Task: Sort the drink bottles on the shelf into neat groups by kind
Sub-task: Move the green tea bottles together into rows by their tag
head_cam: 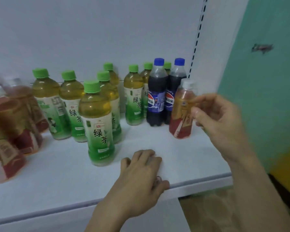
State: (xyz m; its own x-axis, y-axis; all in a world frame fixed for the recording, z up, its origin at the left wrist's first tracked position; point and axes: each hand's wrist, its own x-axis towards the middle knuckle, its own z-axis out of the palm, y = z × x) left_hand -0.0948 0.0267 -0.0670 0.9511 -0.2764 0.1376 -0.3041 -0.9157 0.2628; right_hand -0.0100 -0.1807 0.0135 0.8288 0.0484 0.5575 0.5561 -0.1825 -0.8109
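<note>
Several green-capped green tea bottles (97, 121) stand in the middle of the white shelf (182, 158). Two blue-capped cola bottles (156, 96) stand behind them on the right. A single white-capped red tea bottle (182, 113) is upright just right of the colas. Several more red tea bottles (12, 124) are crowded at the far left, blurred. My right hand (218, 118) is at the single red tea bottle's right side, fingers loosely bent, fingertips at its label and not wrapped round it. My left hand (141, 173) rests on the shelf near its front edge and holds nothing.
A white back panel rises behind the bottles, and a slotted upright (197, 39) marks the shelf's right end. Beyond it is a teal wall (266, 81). Bare shelf surface lies in front of the colas and between my hands.
</note>
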